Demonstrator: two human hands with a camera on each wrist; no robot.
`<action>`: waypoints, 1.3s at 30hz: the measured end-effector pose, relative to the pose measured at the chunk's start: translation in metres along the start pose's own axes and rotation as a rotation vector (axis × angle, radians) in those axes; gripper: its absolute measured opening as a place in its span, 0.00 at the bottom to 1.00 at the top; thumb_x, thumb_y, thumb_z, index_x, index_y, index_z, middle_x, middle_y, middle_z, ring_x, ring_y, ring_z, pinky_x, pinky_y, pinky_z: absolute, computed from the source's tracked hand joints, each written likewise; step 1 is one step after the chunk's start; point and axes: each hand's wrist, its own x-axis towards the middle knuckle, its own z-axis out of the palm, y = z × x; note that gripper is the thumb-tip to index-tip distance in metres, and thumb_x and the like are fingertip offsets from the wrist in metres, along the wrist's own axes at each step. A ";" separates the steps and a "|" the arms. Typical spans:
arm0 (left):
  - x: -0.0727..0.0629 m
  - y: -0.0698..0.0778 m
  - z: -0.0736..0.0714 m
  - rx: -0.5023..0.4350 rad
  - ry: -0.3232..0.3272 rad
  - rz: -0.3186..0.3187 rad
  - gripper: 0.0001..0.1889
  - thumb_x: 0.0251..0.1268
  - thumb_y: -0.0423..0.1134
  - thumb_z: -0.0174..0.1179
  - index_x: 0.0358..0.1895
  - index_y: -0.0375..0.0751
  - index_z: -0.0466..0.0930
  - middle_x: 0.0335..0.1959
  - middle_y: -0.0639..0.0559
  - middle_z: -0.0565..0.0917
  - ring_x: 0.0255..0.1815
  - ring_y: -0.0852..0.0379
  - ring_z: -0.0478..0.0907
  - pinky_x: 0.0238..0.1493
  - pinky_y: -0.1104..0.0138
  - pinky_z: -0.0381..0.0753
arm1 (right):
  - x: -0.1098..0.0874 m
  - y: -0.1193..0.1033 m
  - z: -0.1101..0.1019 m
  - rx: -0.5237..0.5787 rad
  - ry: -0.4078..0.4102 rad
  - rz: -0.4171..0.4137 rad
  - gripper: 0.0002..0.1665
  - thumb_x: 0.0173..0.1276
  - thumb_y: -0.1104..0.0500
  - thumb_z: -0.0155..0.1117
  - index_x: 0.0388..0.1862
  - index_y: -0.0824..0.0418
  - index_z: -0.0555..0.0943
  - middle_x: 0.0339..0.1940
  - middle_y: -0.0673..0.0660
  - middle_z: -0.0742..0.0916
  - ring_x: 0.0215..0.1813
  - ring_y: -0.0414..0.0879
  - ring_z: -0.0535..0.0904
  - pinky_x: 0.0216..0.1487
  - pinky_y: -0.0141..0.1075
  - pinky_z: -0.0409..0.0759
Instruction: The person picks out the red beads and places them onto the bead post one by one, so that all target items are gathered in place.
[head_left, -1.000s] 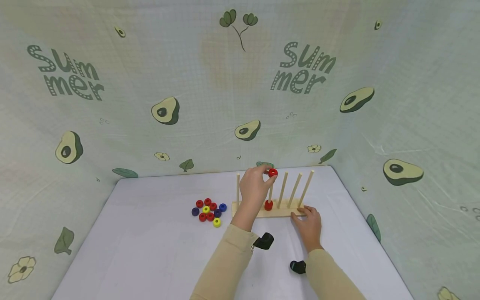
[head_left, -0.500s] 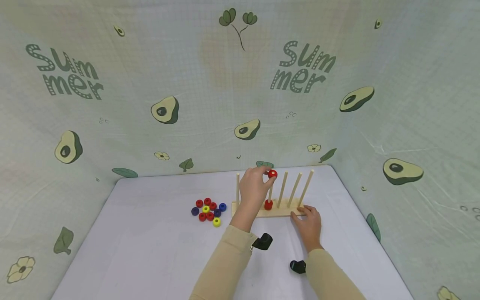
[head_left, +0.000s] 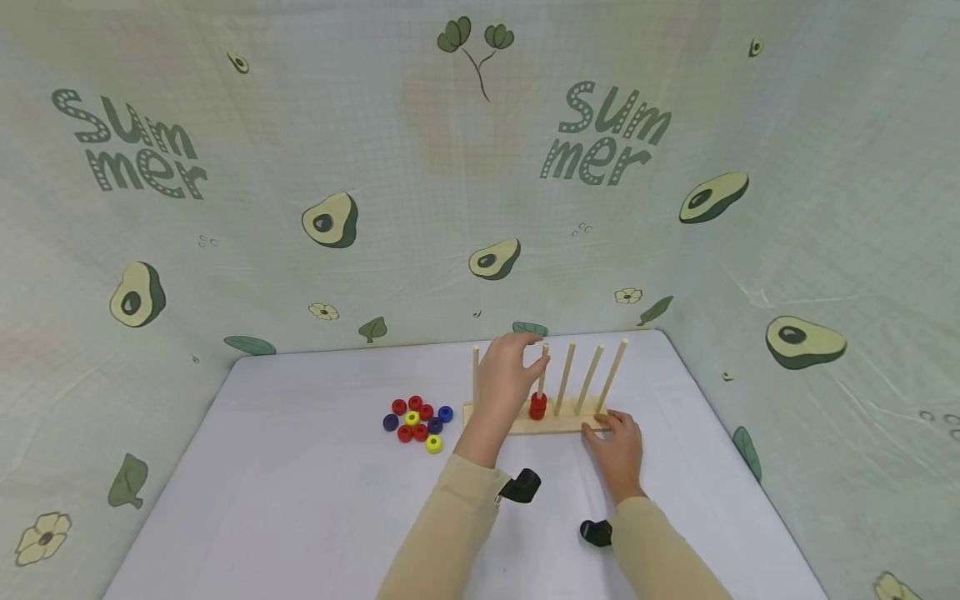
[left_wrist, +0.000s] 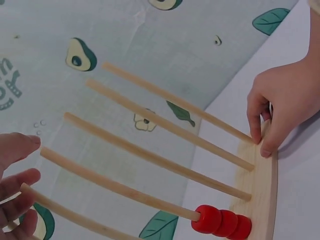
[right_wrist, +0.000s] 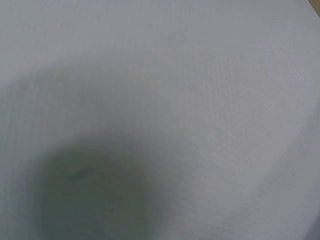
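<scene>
My left hand (head_left: 506,375) is beside the top of a peg, thumb and fingertips parted with nothing between them. In the left wrist view, fingers (left_wrist: 20,180) of that hand show at the left edge, near the peg tops. Three red beads (left_wrist: 220,221) are stacked at the bottom of that peg on a wooden peg rack (head_left: 558,423). The rack's other visible pegs are bare; part of it is hidden behind my left hand. My right hand (head_left: 618,454) pinches the right end of the rack's base between thumb and fingers.
Loose red, yellow and blue beads (head_left: 415,425) lie in a cluster left of the rack. The white table (head_left: 315,500) meets a patterned cloth backdrop (head_left: 405,275) behind and at the sides. Only pale cloth and a dark blur fill the right wrist view.
The red bead that my left fingers held at the peg's top has dropped down the peg onto the red stack. My left fingers let it go; the right hand has stayed put.
</scene>
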 end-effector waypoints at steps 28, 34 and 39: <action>-0.033 -0.028 -0.031 -0.237 0.076 -0.033 0.17 0.58 0.40 0.71 0.51 0.44 0.84 0.44 0.53 0.83 0.41 0.56 0.78 0.41 0.67 0.80 | -0.001 0.000 0.003 0.028 0.044 -0.049 0.18 0.52 0.62 0.77 0.39 0.72 0.85 0.48 0.69 0.80 0.53 0.66 0.72 0.59 0.53 0.66; -0.046 -0.041 -0.033 -0.298 0.103 -0.082 0.17 0.58 0.39 0.71 0.50 0.42 0.84 0.42 0.51 0.83 0.40 0.53 0.78 0.41 0.60 0.81 | 0.000 -0.001 0.001 0.013 0.019 -0.013 0.19 0.53 0.61 0.77 0.40 0.72 0.84 0.50 0.69 0.79 0.55 0.65 0.71 0.60 0.53 0.65; -0.056 -0.055 -0.033 -0.316 0.115 -0.142 0.17 0.56 0.38 0.72 0.50 0.43 0.84 0.41 0.51 0.83 0.39 0.53 0.78 0.41 0.58 0.81 | 0.000 0.001 0.001 0.014 0.018 -0.005 0.19 0.53 0.61 0.77 0.41 0.73 0.84 0.51 0.70 0.79 0.56 0.66 0.71 0.61 0.53 0.65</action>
